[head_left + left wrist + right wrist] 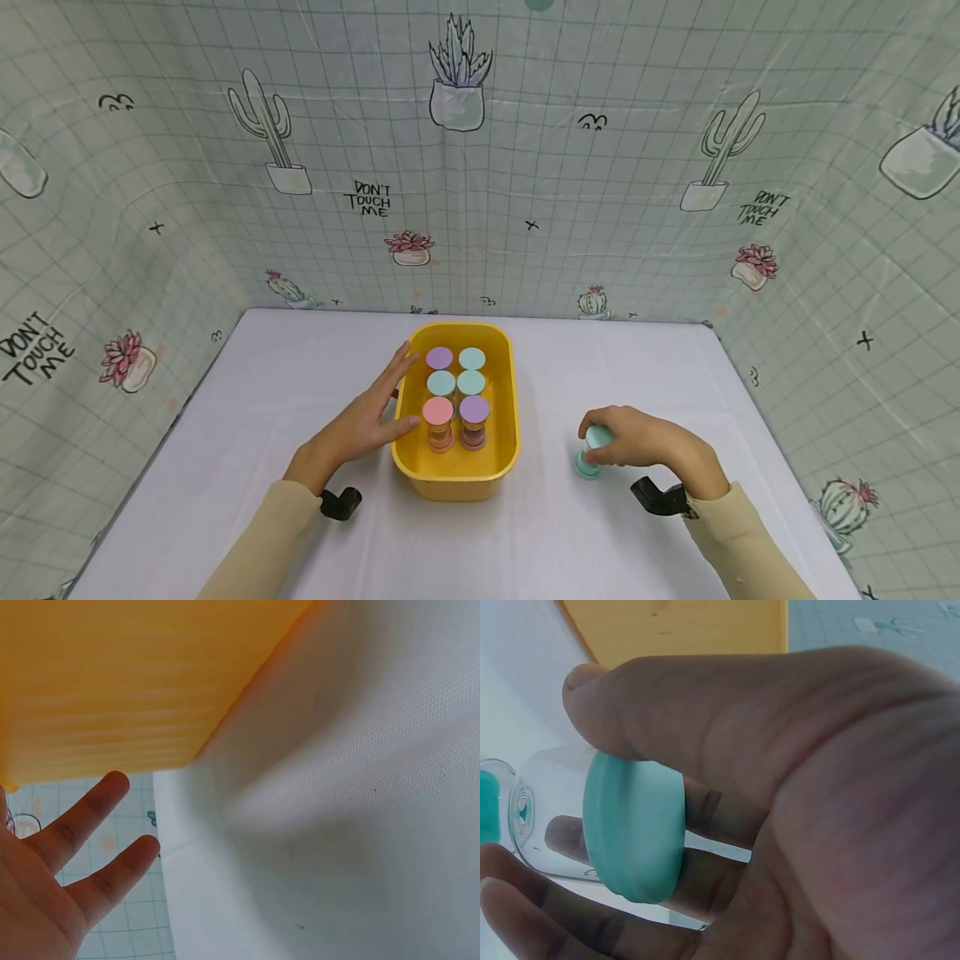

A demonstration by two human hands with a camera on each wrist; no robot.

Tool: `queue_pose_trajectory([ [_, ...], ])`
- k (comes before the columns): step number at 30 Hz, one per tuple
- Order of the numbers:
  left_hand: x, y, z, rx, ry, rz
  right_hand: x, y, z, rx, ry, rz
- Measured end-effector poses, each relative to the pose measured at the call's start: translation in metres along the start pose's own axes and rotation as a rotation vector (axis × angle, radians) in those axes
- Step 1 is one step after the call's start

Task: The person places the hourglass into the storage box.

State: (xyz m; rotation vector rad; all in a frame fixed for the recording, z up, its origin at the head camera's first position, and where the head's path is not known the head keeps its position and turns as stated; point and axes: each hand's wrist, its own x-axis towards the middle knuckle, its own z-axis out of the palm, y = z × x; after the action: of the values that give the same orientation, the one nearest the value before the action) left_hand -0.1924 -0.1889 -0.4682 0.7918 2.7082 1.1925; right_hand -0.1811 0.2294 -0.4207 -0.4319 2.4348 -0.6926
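Observation:
On the right side of the table, my right hand grips a small teal-capped sand timer from above, thumb on one side and fingers on the other. The right wrist view shows its teal cap and clear glass narrowing at the neck, with teal colour beyond. My left hand is at the left rim of a yellow tub, its fingers spread and fairly straight. Inside the tub stand several sand timers in two columns: a pink one and a purple one in front, light-teal and purple caps behind.
A white cloth covers the table. Patterned sheets with a grid and cactus drawings rise at the back and both sides. Each wrist wears a black mount, such as the right one, jutting out low beside the hand.

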Motion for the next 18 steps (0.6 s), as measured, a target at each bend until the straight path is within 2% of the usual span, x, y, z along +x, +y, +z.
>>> queue_pose_trajectory([
  [7,-0.0002,0.0011,0.0001,0.007,0.001,-0.015,0.0018,0.0012,-0.0011,-0.049,0.013,-0.024],
  [18,0.0001,-0.0010,0.0014,0.009,0.006,-0.025,-0.0016,-0.0010,-0.0012,-0.031,0.043,-0.078],
])
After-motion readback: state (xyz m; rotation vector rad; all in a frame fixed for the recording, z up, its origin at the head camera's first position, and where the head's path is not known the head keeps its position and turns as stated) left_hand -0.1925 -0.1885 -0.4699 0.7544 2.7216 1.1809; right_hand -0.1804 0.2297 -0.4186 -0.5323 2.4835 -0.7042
